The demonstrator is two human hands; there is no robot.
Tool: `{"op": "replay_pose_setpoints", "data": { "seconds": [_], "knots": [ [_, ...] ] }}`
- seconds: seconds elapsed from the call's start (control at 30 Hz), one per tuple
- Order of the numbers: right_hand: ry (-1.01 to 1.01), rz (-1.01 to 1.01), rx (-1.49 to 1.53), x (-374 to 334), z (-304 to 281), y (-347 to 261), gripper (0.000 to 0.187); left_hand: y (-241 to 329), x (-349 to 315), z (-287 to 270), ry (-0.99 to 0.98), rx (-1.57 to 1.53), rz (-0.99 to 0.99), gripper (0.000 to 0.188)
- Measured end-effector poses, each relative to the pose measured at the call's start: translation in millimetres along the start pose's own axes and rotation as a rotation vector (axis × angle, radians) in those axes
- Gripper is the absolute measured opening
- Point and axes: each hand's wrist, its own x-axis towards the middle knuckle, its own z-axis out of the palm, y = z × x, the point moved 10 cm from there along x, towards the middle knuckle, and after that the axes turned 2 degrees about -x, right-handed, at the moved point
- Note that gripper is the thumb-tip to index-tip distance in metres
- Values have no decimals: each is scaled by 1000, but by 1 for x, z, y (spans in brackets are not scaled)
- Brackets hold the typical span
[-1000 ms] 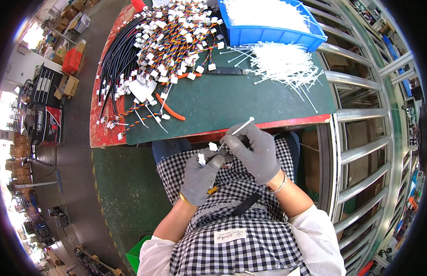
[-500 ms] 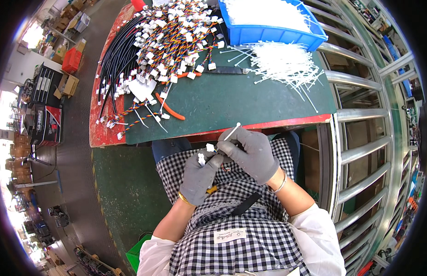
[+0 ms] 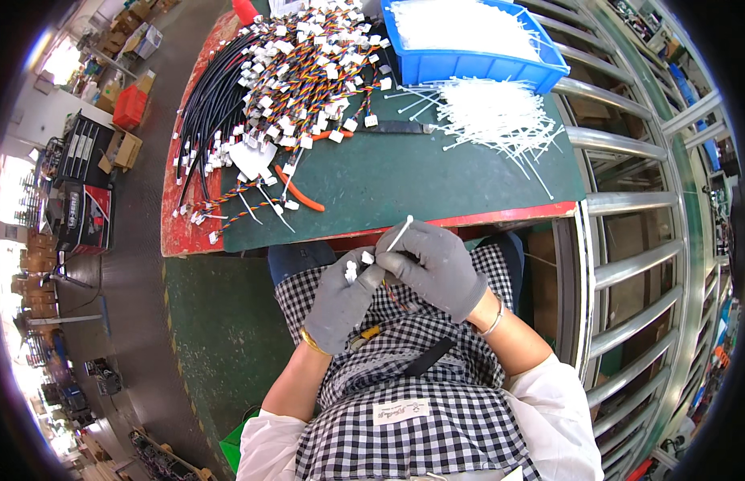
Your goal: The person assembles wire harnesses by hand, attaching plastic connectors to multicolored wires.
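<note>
Above my lap, both gloved hands meet in front of the table edge. My left hand (image 3: 339, 303) is closed on a wire harness, whose white connectors (image 3: 351, 271) stick out past the thumb. Its coloured wires (image 3: 393, 297) hang down between the hands. Pinched in the fingers of my right hand (image 3: 438, 271) is a white cable tie (image 3: 400, 233), its head pointing up and away. Where the tie meets the wires, my fingers hide it. Ahead on the table lies a large pile of harnesses (image 3: 308, 88) with black cables and white connectors.
A blue bin (image 3: 477, 68) of white cable ties stands at the back right, with loose ties (image 3: 497, 116) heaped before it. Orange-handled pliers (image 3: 299, 191) lie beside the harness pile on the green tabletop (image 3: 437, 172). Metal rollers (image 3: 629, 200) run along the right.
The cable tie in my right hand has shifted slightly left and stands a little steeper. My left hand has turned slightly, and more coloured wire shows below the hands.
</note>
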Motion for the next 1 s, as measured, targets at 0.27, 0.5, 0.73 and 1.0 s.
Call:
{"op": "replay_pose_setpoints", "data": {
  "seconds": [0.27,0.5,0.73,1.0],
  "knots": [
    [50,-43,-52,2,-9,-8,13,6,-9,8,1,-117,-260,41],
    [138,-116,-136,-5,-17,-23,24,2,-7,6,93,-190,-327,36],
    [119,-273,-379,-14,-4,-28,36,-7,-3,15,-6,-445,-378,33],
    [168,-394,-533,-15,-4,-44,27,-13,-13,25,7,-680,-464,29]
  ]
}}
